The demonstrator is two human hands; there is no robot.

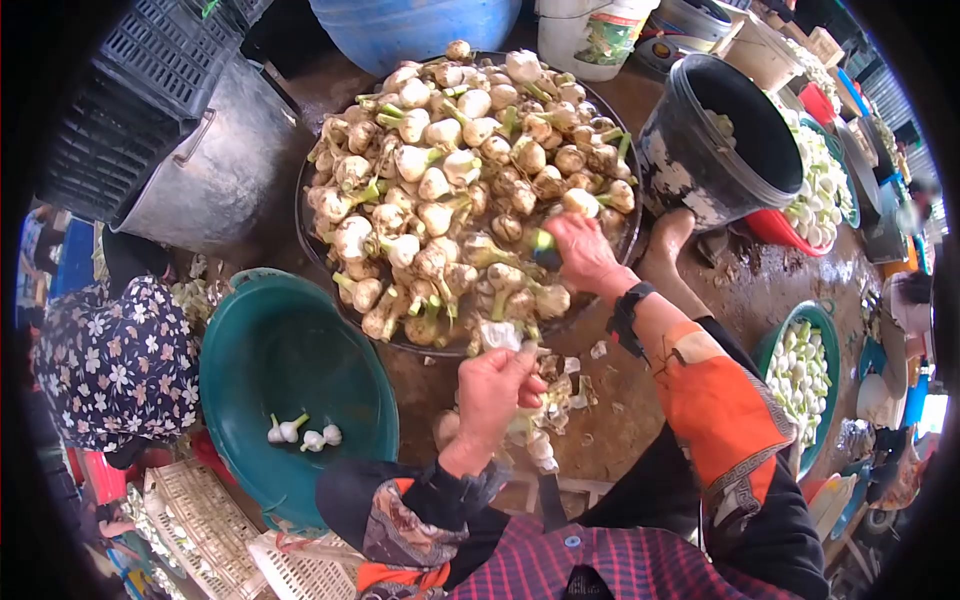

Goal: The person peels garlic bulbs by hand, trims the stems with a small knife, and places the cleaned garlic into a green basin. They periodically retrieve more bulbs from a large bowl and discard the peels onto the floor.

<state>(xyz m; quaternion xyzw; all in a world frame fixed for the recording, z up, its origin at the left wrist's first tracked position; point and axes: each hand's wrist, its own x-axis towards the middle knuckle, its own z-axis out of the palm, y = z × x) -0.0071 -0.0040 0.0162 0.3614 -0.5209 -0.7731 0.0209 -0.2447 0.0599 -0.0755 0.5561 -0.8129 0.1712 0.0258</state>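
A wide dark round tray [303,215] is heaped with unpeeled garlic bulbs [435,185], soil and roots still on many. My left hand [495,392] is closed near the tray's front edge, pinching a whitish piece of garlic skin or bulb [500,336]. Over the right part of the heap, my right hand [580,255] has its fingers curled down around something with a green and dark end [543,243]; I cannot make out what it is. Below my left hand, peelings and a pale bulb [541,450] lie near the floor. Several white bulbs [290,428] rest in the green basin.
The green basin [222,350] stands left of my left hand. A black bucket [665,130] leans beside the tray at right, next to a bare foot [672,240]. Another green basin [828,400] holds white bulbs. A person in a flowered garment [120,365] is at far left.
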